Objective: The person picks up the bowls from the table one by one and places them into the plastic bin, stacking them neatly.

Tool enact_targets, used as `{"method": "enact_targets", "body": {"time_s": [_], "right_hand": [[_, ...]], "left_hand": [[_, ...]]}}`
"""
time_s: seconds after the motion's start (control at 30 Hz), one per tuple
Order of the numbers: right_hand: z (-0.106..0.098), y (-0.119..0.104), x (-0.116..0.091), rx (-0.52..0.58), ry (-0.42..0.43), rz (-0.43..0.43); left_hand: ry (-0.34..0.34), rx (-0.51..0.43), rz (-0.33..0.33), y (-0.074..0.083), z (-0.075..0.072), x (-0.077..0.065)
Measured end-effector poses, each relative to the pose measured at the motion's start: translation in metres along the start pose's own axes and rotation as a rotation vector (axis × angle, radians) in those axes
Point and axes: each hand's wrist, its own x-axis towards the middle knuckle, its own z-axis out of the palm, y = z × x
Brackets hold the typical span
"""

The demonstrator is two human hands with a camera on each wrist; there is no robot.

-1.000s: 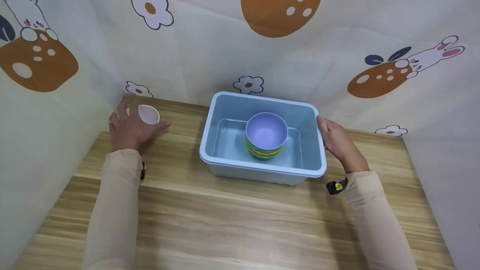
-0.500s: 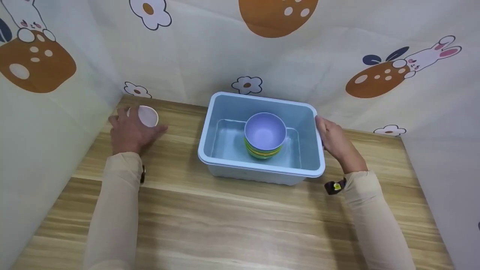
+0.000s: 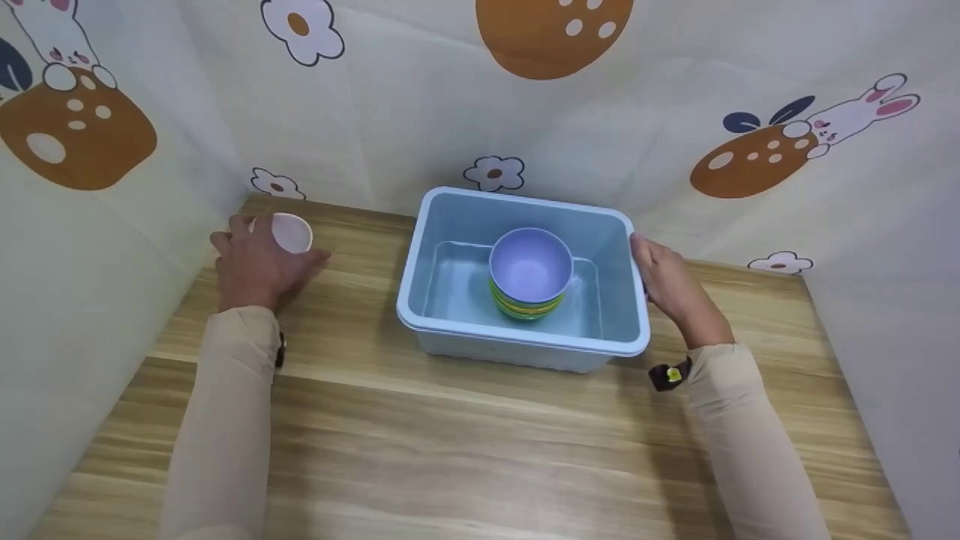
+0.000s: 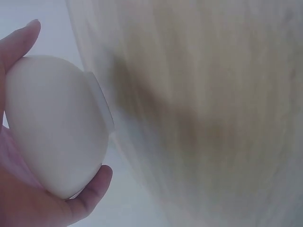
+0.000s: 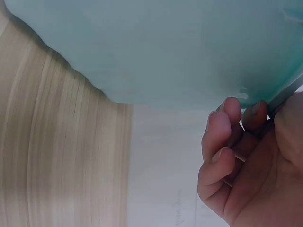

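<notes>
At the back left of the table, my left hand grips a white bowl by its rim. In the left wrist view the bowl shows its outer side and foot ring, with fingers and thumb at opposite edges. My right hand holds the right rim of a light blue plastic basin; the right wrist view shows its fingers curled under that rim. Inside the basin stands a stack of bowls, a purple bowl on top and green and yellow bowls beneath.
The wood-grain table carries the basin near its back edge. A patterned cloth wall rises behind, with pale walls at the left and right.
My left hand and the white bowl have shifted very slightly left. The right hand stays on the basin's rim, and the stacked bowls stay in place.
</notes>
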Motion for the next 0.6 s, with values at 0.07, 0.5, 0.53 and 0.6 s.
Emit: {"method": "enact_targets", "body": {"time_s": [0.07, 0.5, 0.53, 0.6], "right_hand": [[0.0, 0.0, 0.0, 0.001, -0.002, -0.003], [0.001, 0.002, 0.001, 0.006, -0.021, 0.003], [0.001, 0.002, 0.001, 0.008, -0.02, 0.0], [0.001, 0.003, 0.002, 0.015, -0.018, -0.001]], "left_hand": [[0.003, 0.007, 0.01, 0.002, -0.003, -0.001], [-0.003, -0.039, 0.011, 0.019, -0.022, -0.006], [0.001, -0.043, 0.015, 0.02, -0.024, -0.007], [0.013, -0.055, 0.021, 0.024, -0.027, -0.008]]}}
